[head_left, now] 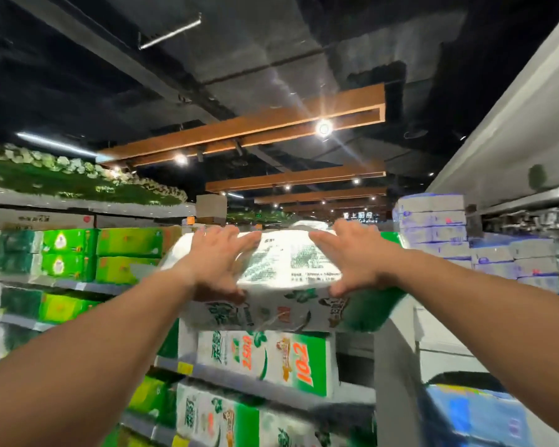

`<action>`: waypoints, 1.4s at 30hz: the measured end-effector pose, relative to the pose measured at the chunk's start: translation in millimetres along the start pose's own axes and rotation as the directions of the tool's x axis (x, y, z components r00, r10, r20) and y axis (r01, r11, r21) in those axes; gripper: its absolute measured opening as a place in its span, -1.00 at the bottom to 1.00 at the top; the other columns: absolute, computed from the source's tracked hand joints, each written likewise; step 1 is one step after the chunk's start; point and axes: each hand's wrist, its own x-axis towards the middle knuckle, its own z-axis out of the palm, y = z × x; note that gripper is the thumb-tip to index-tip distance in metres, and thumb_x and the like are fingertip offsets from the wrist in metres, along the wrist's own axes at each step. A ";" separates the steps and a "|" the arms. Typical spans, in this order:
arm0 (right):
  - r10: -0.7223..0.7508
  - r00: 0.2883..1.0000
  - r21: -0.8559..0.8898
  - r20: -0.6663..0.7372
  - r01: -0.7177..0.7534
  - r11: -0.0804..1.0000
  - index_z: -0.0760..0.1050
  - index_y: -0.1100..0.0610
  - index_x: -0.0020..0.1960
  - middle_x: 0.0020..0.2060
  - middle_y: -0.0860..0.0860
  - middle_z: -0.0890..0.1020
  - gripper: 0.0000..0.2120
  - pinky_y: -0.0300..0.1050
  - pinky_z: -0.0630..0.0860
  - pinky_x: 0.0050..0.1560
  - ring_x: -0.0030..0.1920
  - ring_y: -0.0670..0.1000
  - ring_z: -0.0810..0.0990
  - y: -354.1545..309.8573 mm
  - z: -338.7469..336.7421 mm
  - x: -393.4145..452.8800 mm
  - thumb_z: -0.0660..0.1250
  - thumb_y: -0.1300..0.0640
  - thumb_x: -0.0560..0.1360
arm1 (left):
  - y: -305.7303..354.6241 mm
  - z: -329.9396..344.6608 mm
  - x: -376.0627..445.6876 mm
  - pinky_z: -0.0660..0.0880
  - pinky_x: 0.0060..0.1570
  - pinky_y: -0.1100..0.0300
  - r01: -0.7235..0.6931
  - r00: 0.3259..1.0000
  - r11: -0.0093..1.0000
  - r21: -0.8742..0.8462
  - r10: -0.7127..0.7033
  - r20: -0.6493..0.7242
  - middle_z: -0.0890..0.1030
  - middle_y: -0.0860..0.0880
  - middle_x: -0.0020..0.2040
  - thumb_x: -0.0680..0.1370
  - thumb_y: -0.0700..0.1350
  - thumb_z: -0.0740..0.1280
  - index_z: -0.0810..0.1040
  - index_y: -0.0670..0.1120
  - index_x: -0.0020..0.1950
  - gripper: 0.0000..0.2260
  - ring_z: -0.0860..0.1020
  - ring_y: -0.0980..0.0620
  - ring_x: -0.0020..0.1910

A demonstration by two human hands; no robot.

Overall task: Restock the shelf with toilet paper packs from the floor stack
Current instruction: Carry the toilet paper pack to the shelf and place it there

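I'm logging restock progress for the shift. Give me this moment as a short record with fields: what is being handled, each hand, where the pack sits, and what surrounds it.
item: white-and-green toilet paper pack, lying flat at the top of the shelf
left hand: fingers straight on the pack's top, thumb at its front edge
right hand: fingers straight on the pack's top, thumb at its front edge
support: rests on another pack of the same kind
surroundings: green packs to the left, white-and-blue packs to the right
image: blurred; print unreadable

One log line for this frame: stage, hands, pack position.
stage: placing | left hand and right hand: flat on top pack | pack: lying on the pack below, upper shelf
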 end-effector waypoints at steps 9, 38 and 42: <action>0.182 0.978 -0.209 -0.103 -0.200 0.957 -0.09 -0.19 0.60 0.32 0.13 0.29 0.10 0.17 0.32 0.27 0.27 0.19 0.32 11.4 14.4 107.0 0.43 -0.48 0.28 | -67.1 66.0 113.0 0.11 0.50 -0.24 -0.080 0.973 0.996 -0.033 0.071 -0.220 0.25 -0.11 0.49 0.36 0.34 0.50 0.00 0.16 0.65 0.02 0.24 -0.18 0.44; 0.439 0.892 -0.270 -0.104 -0.451 0.851 -0.08 -0.23 0.59 0.35 0.09 0.28 0.06 0.18 0.17 0.47 0.36 0.20 0.30 191.4 183.5 356.9 0.52 -0.28 0.31 | -95.0 291.1 487.4 -0.02 0.53 -0.32 -0.309 0.901 0.922 -0.235 0.205 -0.383 0.22 -0.12 0.49 0.28 0.25 0.53 -0.05 0.17 0.64 0.09 0.17 -0.20 0.47; 0.486 0.873 -0.208 -0.032 -0.481 0.851 -0.04 -0.27 0.60 0.38 0.09 0.29 0.12 0.18 0.22 0.46 0.39 0.22 0.32 220.0 198.4 375.2 0.53 -0.30 0.22 | -85.3 301.3 512.4 0.04 0.52 -0.29 -0.320 0.915 0.897 -0.306 0.208 -0.347 0.31 -0.07 0.39 0.24 0.18 0.55 0.04 0.16 0.58 0.04 0.24 -0.17 0.39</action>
